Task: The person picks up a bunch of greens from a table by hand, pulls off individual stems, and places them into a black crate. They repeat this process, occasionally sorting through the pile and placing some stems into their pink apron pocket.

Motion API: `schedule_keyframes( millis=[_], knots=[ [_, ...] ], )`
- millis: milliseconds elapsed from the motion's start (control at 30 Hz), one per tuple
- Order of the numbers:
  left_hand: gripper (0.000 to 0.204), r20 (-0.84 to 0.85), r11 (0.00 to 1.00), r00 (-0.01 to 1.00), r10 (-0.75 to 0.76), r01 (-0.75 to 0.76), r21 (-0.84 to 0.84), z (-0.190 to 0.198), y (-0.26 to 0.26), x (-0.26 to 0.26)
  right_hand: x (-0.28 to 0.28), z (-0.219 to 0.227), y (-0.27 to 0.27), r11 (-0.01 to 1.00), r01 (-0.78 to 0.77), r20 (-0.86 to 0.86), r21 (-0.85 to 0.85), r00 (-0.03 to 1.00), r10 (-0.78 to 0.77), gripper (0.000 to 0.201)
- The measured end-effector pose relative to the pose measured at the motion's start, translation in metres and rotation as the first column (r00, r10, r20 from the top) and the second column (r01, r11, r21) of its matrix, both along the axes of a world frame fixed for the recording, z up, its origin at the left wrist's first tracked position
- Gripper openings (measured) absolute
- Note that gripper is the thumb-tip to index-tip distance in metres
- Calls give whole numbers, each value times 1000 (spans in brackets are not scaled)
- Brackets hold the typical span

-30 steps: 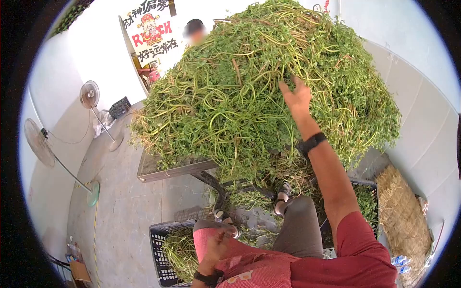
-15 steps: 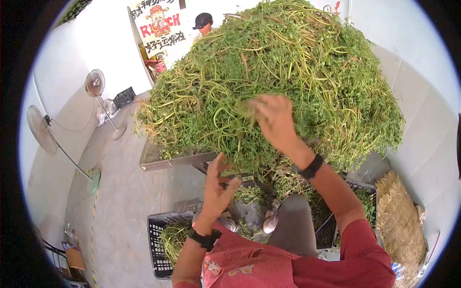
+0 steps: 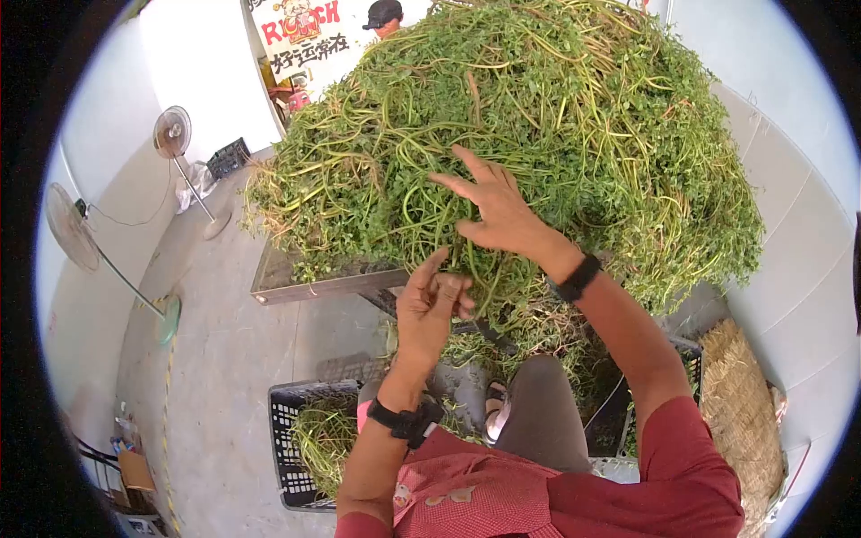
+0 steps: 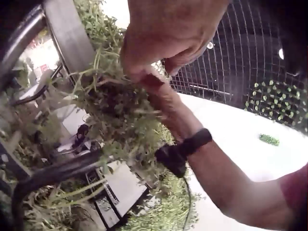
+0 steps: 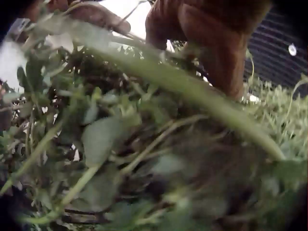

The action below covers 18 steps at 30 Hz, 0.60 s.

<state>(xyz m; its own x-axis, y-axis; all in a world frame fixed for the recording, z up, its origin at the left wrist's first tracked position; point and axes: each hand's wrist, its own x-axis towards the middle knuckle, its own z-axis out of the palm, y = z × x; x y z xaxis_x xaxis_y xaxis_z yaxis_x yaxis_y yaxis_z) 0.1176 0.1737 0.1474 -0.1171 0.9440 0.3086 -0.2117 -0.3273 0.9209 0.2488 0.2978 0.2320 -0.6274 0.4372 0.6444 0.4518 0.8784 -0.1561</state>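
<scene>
A large heap of leafy green stems [image 3: 556, 134] covers the table. Over its front slope, my right hand [image 3: 507, 213] has its fingers spread, touching or just above the stems. Lower and to the left, my left hand [image 3: 429, 314] is at the heap's front edge, index finger extended, thumb and other fingers loosely bent. No stem can be made out in its grasp. In the left wrist view, my left hand [image 4: 173, 33] is beside hanging greens [image 4: 125, 106]. Leaves and a blurred stem [image 5: 192, 89] partly cover the right wrist view, below my right hand [image 5: 211, 38].
A black crate [image 3: 285, 439] with stems stands on the floor by my left leg, another crate [image 3: 689, 359] at right. The table's edge [image 3: 332, 285] shows at left. Two fans [image 3: 172, 134] stand farther left; a straw-coloured bundle [image 3: 740, 403] lies right. A person [image 3: 384, 16] is behind the heap.
My left hand has risen from my lap to the heap's front edge. My right hand has come down and left from higher on the heap, its fingers now spread.
</scene>
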Motion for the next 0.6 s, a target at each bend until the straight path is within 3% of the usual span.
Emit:
schedule_keyframes(
  millis=[67,100,133,200,233,267,333,400,467,500,533,600],
  knots=[
    [44,75,992,990,121,-124,37,3,-5,11,-8,-23,19,992,92,9,-91,996,-92,61],
    [36,116,984,980,164,-171,54,-2,-8,12,-12,-28,22,995,87,-90,-51,992,-91,55],
    [36,117,985,979,165,-169,29,-10,-14,11,-12,-36,24,993,89,-81,-75,992,-95,55],
    [30,21,957,957,290,-290,-4,-21,-19,10,-12,-41,29,994,27,-284,-109,957,-57,45],
    [28,70,980,978,194,-190,-55,-23,-18,12,-14,-43,28,995,50,-333,-83,940,-75,39],
    [28,70,981,979,192,-188,-57,-22,-18,16,-14,-44,26,995,53,-333,-85,940,-79,39],
    [27,10,977,1000,24,-21,-212,-7,-15,32,-14,-46,23,995,8,-428,-104,902,-52,42],
    [29,84,957,996,20,5,-289,0,-5,43,-15,-46,13,992,10,-406,-125,912,-60,42],
    [30,164,909,984,-68,129,-395,-1,3,47,-11,-39,3,940,-79,-196,-333,981,13,46],
    [19,167,915,984,-55,117,-386,-2,5,49,-5,-30,2,890,-184,-227,-417,969,94,53],
    [19,163,917,985,-57,116,-383,-2,3,48,2,-24,4,892,-185,-229,-413,969,94,53],
    [24,143,928,985,94,-35,-372,-3,-7,42,20,-18,14,958,6,-68,-287,997,-26,63]
  ],
)
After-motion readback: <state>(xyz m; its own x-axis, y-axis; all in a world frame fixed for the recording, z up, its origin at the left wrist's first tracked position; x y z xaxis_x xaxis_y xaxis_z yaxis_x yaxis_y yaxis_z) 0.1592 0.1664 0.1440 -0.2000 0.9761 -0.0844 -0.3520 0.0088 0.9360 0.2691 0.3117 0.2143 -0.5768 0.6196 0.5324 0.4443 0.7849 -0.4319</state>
